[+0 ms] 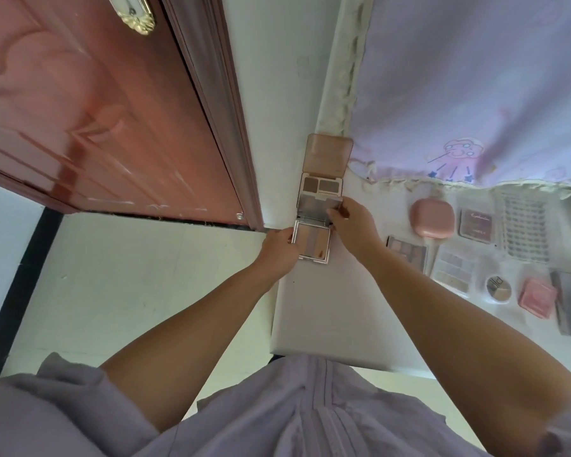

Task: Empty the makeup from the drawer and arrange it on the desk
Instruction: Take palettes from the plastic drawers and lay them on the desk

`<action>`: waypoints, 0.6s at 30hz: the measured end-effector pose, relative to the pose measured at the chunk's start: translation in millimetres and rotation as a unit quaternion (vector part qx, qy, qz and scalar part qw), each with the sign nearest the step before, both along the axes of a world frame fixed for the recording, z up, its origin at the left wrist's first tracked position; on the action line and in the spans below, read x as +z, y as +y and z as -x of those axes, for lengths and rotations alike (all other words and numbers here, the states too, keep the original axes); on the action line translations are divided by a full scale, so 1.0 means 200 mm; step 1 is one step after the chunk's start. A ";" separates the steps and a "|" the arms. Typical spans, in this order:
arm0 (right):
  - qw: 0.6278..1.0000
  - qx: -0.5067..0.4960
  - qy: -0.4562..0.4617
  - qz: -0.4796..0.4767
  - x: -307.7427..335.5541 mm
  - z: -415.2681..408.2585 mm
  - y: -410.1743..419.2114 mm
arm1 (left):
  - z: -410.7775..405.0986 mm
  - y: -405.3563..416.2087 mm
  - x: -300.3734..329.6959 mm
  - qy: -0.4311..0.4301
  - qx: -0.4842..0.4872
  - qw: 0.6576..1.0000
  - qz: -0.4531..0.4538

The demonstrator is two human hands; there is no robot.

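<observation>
- Head view, the only one: looking down at a white desk, door to the left, lilac curtain behind.
- Left hand grips the near-left edge of an open palette; fingers curl round its base, thumb side on top.
- Right hand pinches the palette's raised lid at its right edge, fingertips closed on it.
- Palette sits at the desk's left edge, just in front of a second open palette, whose pink lid leans back toward the wall. The two look to be touching or nearly so; can't tell which.
- Held palette: square, white-framed, pale beige and mauve pans; lid looks mirrored or silver inside. Small print not readable.
- Step in hand, my read: setting this palette open in line behind the corner one.
- To do it well: keep the base pinned flat with the left hand while the right tilts the lid; the hinge likely stiff, so ease it, don't snap. Base is close to the desk edge, so nudge it inward before letting go.
- More makeup already laid out to the right: pink compact, several flat palettes, round pot, pink box, white basket.
- Drawer not in view, so what remains in it can't be judged.
</observation>
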State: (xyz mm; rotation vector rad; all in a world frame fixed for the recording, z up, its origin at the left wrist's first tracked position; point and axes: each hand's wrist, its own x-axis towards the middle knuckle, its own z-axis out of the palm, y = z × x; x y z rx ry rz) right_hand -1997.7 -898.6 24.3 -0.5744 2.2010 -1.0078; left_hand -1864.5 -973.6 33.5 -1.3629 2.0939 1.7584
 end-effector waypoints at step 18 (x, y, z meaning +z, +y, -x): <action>0.837 0.330 0.337 -0.277 0.03 0.26 0.68 | 0.40 0.46 0.03 0.007 -0.204 0.979 0.013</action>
